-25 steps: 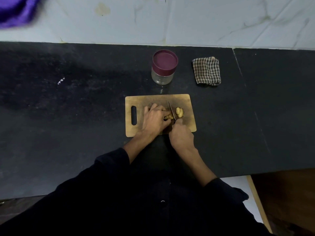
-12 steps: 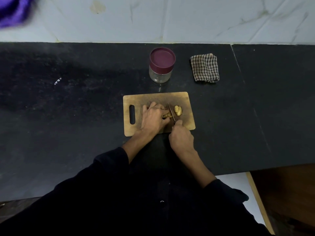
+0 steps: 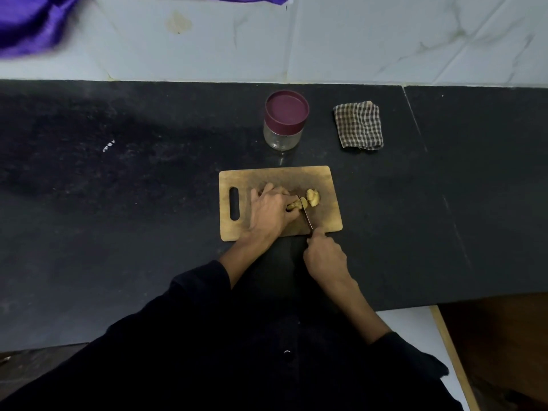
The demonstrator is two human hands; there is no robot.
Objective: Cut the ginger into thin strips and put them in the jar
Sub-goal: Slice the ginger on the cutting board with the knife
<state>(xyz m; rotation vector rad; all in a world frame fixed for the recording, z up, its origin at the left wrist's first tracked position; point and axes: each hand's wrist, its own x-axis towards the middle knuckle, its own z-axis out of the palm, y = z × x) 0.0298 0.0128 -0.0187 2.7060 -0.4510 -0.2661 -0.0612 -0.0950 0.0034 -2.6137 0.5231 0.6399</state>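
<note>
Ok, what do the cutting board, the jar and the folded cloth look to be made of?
Cutting board: looks like wood, matte brown and worn, with a cut-out handle slot. Jar: clear body, glass or clear plastic, cannot tell which; its maroon lid is smooth, probably plastic. Folded cloth: woven fabric with a dark and light check and soft edges.
</note>
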